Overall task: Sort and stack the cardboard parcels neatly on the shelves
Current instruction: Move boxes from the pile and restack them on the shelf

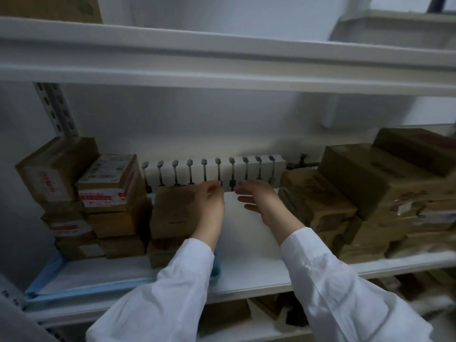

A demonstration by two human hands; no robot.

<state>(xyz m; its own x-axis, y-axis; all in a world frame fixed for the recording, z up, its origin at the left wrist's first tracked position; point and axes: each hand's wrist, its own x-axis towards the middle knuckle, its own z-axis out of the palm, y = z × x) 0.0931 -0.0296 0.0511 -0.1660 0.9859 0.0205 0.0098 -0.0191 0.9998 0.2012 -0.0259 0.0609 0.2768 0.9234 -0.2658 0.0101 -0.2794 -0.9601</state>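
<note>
White shelf bears parcel stacks (right hand spread).

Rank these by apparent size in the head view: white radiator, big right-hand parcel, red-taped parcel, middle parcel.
1. big right-hand parcel
2. white radiator
3. red-taped parcel and middle parcel: too alike to rank; the left hand hides part of the middle one.

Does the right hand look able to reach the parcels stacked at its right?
Probably yes: only bare shelf lies between the right hand and the right stack, whose near face is uncovered.
</note>
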